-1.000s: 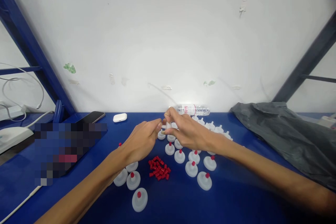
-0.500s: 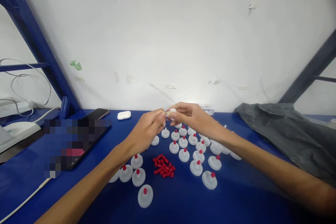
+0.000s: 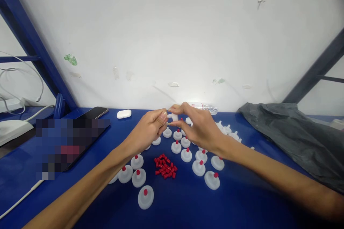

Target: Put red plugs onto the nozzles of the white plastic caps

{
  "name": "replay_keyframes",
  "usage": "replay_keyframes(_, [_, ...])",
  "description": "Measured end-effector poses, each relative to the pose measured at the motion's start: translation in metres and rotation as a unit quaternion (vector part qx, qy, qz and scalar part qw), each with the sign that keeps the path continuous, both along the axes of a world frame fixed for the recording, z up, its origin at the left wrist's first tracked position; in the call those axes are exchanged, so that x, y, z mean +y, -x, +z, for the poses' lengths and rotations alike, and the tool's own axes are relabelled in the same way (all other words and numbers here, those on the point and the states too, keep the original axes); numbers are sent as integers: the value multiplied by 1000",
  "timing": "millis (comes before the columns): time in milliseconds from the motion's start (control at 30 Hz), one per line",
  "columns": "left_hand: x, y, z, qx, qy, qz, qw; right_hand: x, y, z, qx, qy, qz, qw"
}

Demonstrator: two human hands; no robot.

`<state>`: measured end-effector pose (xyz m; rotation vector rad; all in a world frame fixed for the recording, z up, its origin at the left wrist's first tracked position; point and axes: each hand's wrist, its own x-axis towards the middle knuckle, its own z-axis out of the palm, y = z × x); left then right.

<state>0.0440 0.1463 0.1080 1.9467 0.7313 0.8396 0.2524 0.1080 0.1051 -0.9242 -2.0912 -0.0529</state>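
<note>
My left hand (image 3: pixel 146 130) and my right hand (image 3: pixel 197 127) meet above the blue table (image 3: pixel 182 204). Both pinch a small white plastic part (image 3: pixel 173 116) between their fingertips. Whether a red cap sits in the pinch is hidden. Below them lies a small pile of red caps (image 3: pixel 165 166). Several white round parts with red caps stand around the pile, such as one at the front (image 3: pixel 145 196) and one to the right (image 3: pixel 212 180). Behind my right hand are white parts without red caps (image 3: pixel 227 130).
A phone (image 3: pixel 92 113) and a white earbud case (image 3: pixel 124 113) lie at the back left. A clear bottle (image 3: pixel 205 107) lies by the wall. A grey plastic bag (image 3: pixel 292 136) covers the right side. Cables (image 3: pixel 24 200) run at the left.
Both hands lifted a white part from the group on the table and now hold it higher, closer together. The view has shifted slightly.
</note>
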Motion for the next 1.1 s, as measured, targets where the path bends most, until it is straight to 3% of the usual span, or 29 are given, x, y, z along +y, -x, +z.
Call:
replay_keyframes(100, [0,0,-1,13,13,-13,1000,5,-2,-10,-27,-23,19,999])
replay_keyframes(300, [7,3,-7,101,-75,39,991,9,-3,-6,-67,56,-12,996])
replay_keyframes(467, [9,4,-5,235,-191,106,947,6,-1,4,-120,141,-44,982])
replay_keyframes(667, [10,6,-3,327,-274,155,891,20,-10,-3,-113,173,-67,976])
replay_keyframes(867, [13,8,-7,359,-312,134,869,38,-20,-12,-79,157,-84,981])
replay_keyframes(1100, [18,6,-20,352,-340,99,866,40,-21,-12,-95,174,-87,976])
